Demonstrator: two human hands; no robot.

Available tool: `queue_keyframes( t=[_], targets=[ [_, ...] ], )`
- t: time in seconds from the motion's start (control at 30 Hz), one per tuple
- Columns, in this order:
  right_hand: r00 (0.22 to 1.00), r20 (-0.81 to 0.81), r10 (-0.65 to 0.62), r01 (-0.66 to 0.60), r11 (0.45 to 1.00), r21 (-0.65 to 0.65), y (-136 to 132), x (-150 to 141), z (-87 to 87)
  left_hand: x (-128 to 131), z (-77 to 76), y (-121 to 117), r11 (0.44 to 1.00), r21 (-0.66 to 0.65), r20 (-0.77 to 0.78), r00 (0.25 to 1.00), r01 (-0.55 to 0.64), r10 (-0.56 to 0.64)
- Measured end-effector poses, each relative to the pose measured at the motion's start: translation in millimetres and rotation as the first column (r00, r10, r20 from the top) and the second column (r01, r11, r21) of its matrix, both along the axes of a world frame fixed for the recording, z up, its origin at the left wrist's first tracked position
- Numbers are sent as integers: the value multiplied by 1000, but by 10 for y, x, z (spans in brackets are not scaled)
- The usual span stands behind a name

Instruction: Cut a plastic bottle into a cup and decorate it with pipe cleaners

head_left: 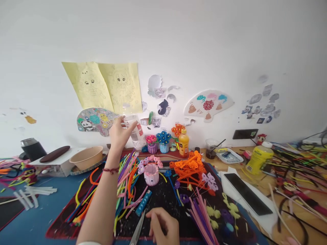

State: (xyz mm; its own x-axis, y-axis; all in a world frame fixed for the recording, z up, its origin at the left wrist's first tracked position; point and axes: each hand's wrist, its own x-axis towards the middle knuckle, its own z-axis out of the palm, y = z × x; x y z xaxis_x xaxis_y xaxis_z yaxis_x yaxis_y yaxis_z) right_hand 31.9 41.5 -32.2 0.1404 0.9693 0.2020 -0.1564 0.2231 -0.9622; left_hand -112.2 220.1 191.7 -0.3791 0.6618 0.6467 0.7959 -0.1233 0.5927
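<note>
My left hand (122, 132) is stretched out toward the wall, its fingers closed round a clear plastic cup (135, 127) with red print. On the dark mat (153, 233), my right hand (164, 224) rests with curled fingers; whatever is in them, if anything, is hidden. Beside it lies the metal blade of scissors (138, 228), and a blue box cutter (143, 203) is just beyond. In front of my hands stands a pink pot (151, 175) with pink and lilac pipe-cleaner flowers at its rim.
Pipe cleaners (130, 170) spread left of the pot; orange pipe-cleaner pieces (187, 172) pile up right of it. Flower pots (164, 146) and an orange juice bottle (183, 143) stand near the wall. A phone (247, 194), yellow bottle (260, 158) and dark drink cup (211, 151) are at right.
</note>
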Motion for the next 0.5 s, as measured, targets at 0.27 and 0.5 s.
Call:
queue_keyframes(
  t=[0.27,0.5],
  targets=[
    [927,128,-354,329,927,177,-45,532,17,1022,-803,-1339,924,-32,202,908,381,-367],
    [828,384,-409,322,907,272,-351,929,124,1310,-1040,-1954,893,-82,85,896,442,-436]
  ],
)
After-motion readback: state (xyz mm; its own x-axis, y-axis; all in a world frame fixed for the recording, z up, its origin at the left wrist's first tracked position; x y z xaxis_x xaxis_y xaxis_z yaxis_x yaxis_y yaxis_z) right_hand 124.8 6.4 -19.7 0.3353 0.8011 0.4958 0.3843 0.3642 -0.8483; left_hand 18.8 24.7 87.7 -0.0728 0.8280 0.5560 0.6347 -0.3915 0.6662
